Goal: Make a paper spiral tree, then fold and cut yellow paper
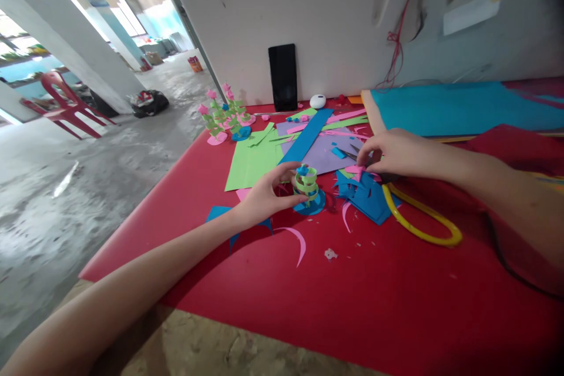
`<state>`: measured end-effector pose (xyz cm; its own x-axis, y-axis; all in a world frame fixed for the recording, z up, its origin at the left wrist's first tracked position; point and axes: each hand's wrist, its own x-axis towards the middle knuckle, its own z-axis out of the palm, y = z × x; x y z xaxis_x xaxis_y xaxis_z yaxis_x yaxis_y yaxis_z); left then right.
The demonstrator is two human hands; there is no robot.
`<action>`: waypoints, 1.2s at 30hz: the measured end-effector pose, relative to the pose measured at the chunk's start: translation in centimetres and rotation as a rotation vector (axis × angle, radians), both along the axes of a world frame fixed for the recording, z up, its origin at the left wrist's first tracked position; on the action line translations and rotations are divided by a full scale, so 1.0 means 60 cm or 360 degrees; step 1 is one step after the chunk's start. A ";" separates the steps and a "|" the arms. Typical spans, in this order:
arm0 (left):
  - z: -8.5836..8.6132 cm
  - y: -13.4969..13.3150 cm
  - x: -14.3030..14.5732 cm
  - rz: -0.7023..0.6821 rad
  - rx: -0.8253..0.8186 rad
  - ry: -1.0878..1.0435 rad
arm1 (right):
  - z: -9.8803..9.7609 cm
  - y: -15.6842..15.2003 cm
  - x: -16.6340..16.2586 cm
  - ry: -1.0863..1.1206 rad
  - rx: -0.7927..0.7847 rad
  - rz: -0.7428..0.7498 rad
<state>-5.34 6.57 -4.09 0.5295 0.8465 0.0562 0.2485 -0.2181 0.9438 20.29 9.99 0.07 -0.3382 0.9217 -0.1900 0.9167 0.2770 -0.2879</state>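
A small paper flower (307,181) with a green spiral stem and a blue top stands on a round blue paper base (311,205). The thumb and fingers of my left hand (259,194) close around its spiral from the left. My right hand (388,153) is bent over the scissors (423,232), whose yellow handles stick out toward me. Its fingertips are pinched together just above pink paper scraps (355,171); what lies between them is hidden. Cut blue paper pieces (370,197) lie below that hand.
Finished paper flowers (227,114) stand at the table's back left corner. A black phone (283,77) leans on the white panel, with a white oval case (317,101) nearby. Green (251,158) and purple sheets (326,155) cover the middle; a large blue sheet (440,108) lies back right.
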 end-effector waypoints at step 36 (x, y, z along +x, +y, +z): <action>-0.002 0.001 -0.001 -0.0006 0.0018 -0.0012 | 0.027 -0.016 -0.008 0.0644 -0.0585 -0.0048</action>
